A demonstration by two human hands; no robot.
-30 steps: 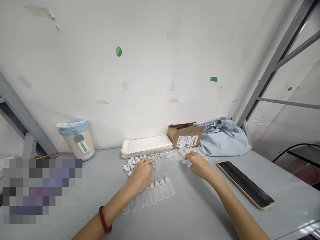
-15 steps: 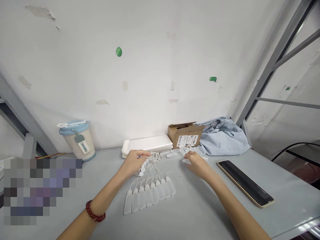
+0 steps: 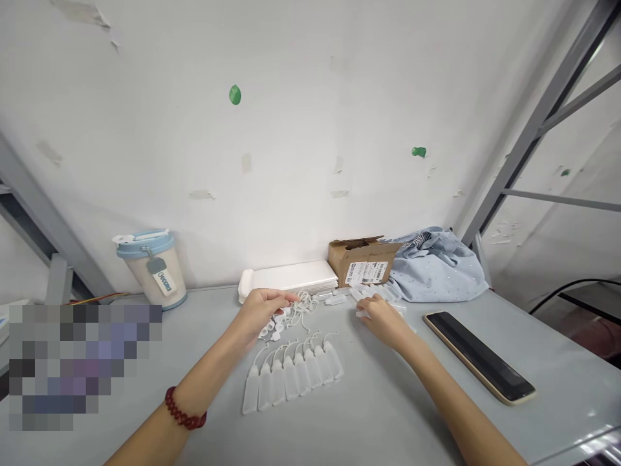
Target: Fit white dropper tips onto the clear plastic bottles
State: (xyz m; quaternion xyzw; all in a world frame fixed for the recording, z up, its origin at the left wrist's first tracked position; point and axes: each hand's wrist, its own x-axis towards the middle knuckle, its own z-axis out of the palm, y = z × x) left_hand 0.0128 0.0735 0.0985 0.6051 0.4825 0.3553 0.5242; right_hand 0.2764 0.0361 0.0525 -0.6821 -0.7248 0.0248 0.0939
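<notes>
My left hand (image 3: 257, 317) is closed in a pinch, its fingertips against a heap of thin white cords (image 3: 305, 307). What lies between the fingertips is too small to make out. Small white caps (image 3: 276, 327) lie partly hidden beside that hand. My right hand (image 3: 383, 318) curls its fingers over a translucent plastic bottle (image 3: 359, 314), which shows only in part. Behind it lie more translucent bottles (image 3: 376, 292). Nearer me, several capped bottles (image 3: 292, 377) form a slanting row, each with a white cord at its top.
A white stack (image 3: 291, 279) and an open cardboard box (image 3: 366, 263) stand against the wall. Blue cloth (image 3: 439, 272) is bunched beside the box. A phone (image 3: 478, 356) lies at right, a lidded cup (image 3: 155, 268) stands at left, and a patch at far left is pixelated.
My left hand has shifted slightly right, further into the cords, and more of the white caps show below it. The right hand stays at the bottles. The whole view has shifted slightly.
</notes>
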